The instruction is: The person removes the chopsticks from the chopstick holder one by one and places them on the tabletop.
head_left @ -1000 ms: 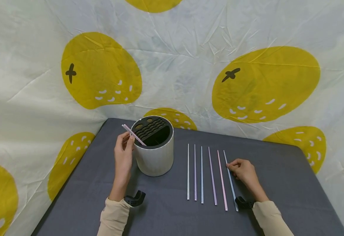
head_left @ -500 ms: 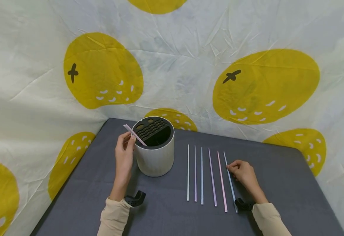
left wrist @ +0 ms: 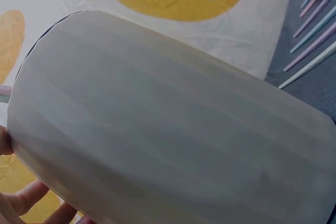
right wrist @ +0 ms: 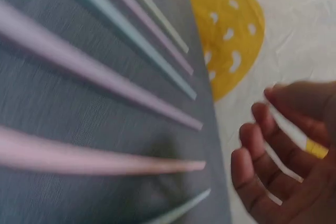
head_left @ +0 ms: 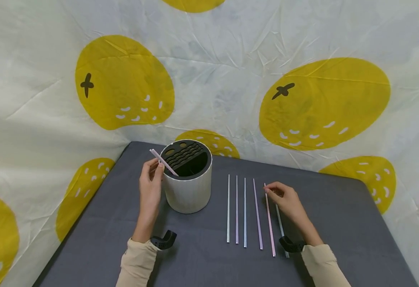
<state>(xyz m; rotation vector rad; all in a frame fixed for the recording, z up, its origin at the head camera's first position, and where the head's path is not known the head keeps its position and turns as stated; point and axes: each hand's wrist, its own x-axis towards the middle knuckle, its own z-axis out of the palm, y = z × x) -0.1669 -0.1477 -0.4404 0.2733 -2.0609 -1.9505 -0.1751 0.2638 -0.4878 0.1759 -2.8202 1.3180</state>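
Note:
My left hand (head_left: 151, 181) pinches a couple of pale pink chopsticks (head_left: 164, 162) that slant across the rim of a white round utensil holder (head_left: 188, 195). Their lower tips overlap its dark opening. In the left wrist view, the holder's wall (left wrist: 157, 119) fills most of the picture, with fingertips (left wrist: 37, 195) beside it. My right hand (head_left: 286, 199) is over the far end of a pink chopstick (head_left: 269, 223). The right wrist view shows its fingers (right wrist: 262, 150) loosely bent and holding nothing, apart from the pink chopstick (right wrist: 105, 157). A bluish chopstick (head_left: 279, 223) lies partly hidden under this hand.
Left of the pink chopstick, white (head_left: 228, 211), purple (head_left: 236, 211), blue (head_left: 245, 215) and another purple chopstick (head_left: 257, 215) lie roughly parallel on the grey tablecloth (head_left: 202, 259). The holder's black insert (head_left: 182, 155) has slots and round holes. A fruit-patterned cloth (head_left: 216, 87) hangs behind.
My right hand has let go of the bluish chopstick at the far right and moved left and away from me, over the pink one. The left hand has stayed in place.

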